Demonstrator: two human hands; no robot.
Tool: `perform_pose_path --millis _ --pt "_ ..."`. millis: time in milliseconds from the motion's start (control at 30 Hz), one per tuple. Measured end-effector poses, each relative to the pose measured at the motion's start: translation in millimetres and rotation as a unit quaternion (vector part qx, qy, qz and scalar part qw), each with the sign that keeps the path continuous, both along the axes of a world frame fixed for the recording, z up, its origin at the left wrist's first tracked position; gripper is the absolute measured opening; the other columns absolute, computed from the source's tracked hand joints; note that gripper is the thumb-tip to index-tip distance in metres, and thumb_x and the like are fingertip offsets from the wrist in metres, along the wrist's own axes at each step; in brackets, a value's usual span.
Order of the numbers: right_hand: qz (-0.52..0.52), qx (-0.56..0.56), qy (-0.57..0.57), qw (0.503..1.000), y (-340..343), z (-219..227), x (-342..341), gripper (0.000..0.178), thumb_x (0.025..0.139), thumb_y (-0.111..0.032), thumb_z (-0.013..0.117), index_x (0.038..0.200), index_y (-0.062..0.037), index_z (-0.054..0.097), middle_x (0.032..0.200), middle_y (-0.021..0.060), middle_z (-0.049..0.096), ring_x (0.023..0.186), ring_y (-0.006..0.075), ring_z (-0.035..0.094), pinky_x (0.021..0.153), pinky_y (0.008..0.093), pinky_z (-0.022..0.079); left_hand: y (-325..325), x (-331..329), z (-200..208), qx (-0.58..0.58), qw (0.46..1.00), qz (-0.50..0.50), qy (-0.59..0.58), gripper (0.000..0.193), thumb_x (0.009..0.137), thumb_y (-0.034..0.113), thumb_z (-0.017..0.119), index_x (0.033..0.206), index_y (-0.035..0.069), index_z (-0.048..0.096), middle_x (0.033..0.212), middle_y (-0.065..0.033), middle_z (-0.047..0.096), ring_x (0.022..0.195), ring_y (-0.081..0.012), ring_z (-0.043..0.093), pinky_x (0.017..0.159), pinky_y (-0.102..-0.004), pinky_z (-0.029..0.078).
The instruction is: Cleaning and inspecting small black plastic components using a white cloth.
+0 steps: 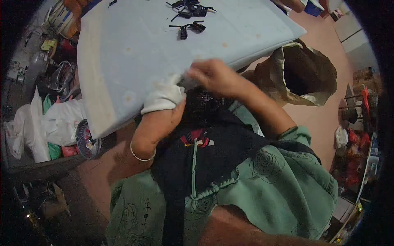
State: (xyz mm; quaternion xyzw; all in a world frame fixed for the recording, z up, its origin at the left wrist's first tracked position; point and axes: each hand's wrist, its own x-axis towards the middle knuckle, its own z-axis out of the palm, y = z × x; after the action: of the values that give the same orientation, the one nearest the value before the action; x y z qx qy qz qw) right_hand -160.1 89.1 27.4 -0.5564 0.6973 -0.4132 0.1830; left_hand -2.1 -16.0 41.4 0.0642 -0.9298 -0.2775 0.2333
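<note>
My left hand (166, 96) wears a white glove and is closed at the table's near edge, its fingertips blurred. Beside them a bit of something dark shows, too small to name. My bare right hand (214, 78) reaches in from the right, fingers curled together close to the left fingertips and smeared by motion. What either hand holds is hidden. Farther back on the pale, flower-dotted table cover (152, 49) lie two small black parts with thin black strips (191, 29). Behind them sits a pile of several similar black parts (191, 9).
An open brown sack (269, 76) stands on the floor right of the table. White plastic bags (63, 123) and a fan-like wire guard (88, 139) crowd the left side. Loaded shelves (357, 164) line the far right. Another person's arm (293, 5) shows at the upper right.
</note>
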Motion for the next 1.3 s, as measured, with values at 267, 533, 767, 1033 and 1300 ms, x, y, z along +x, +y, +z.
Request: perform_pose_path --millis 267,533,767,1033,1300 --pt "-0.287 -0.003 0.290 0.913 -45.1 -13.7 -89.3 0.034 0.079 -0.034 0.056 0.088 -0.0014 0.054 0.072 0.0182 0.060 0.071 0.0360 0.058 0.063 0.0433 0.045 -11.2 -9.9 -11.7 0.056 0.998 0.005 0.025 0.024 0.077 0.012 0.056 0.100 0.004 0.055 0.089 -0.0157 0.057 0.083 -0.0317 0.053 0.076 -0.0374 0.042" --pt "-0.289 -0.027 0.232 0.928 -30.0 -21.8 -86.5 0.030 0.074 -0.024 0.060 0.092 -0.0012 0.052 0.067 0.0160 0.057 0.063 0.0308 0.057 0.058 0.0383 0.045 -16.8 -6.8 -25.9 0.204 0.976 0.062 0.039 0.023 0.080 0.010 0.054 0.102 0.003 0.055 0.093 -0.0150 0.057 0.082 -0.0298 0.054 0.075 -0.0351 0.043" --pt "0.104 0.014 0.054 0.993 8.1 31.3 -18.3 0.027 0.071 -0.016 0.061 0.090 -0.0001 0.050 0.062 0.0130 0.049 0.055 0.0205 0.048 0.053 0.0313 0.040 -13.9 -11.2 18.2 0.210 0.976 0.037 -0.052 0.022 0.084 0.010 0.053 0.104 0.001 0.053 0.094 -0.0112 0.057 0.086 -0.0144 0.053 0.074 -0.0260 0.043" --pt "0.069 -0.094 -0.025 0.993 15.1 38.1 10.6 0.027 0.074 -0.012 0.062 0.094 0.0006 0.051 0.058 0.0035 0.045 0.054 0.0119 0.044 0.048 0.0287 0.037 -5.6 -9.2 10.2 0.401 0.916 0.031 -0.002 0.025 0.086 0.011 0.052 0.107 -0.002 0.049 0.094 -0.0056 0.056 0.084 -0.0102 0.052 0.072 -0.0222 0.044" --pt "-0.094 -0.196 0.082 0.973 -5.1 20.8 28.2 0.020 0.076 -0.016 0.064 0.075 -0.0007 0.052 0.058 0.0113 0.049 0.049 0.0176 0.046 0.047 0.0288 0.038 -0.7 -11.7 0.8 0.421 0.903 -0.016 0.086 0.020 0.085 0.006 0.051 0.103 0.000 0.050 0.090 -0.0026 0.055 0.079 -0.0101 0.053 0.068 -0.0224 0.046"
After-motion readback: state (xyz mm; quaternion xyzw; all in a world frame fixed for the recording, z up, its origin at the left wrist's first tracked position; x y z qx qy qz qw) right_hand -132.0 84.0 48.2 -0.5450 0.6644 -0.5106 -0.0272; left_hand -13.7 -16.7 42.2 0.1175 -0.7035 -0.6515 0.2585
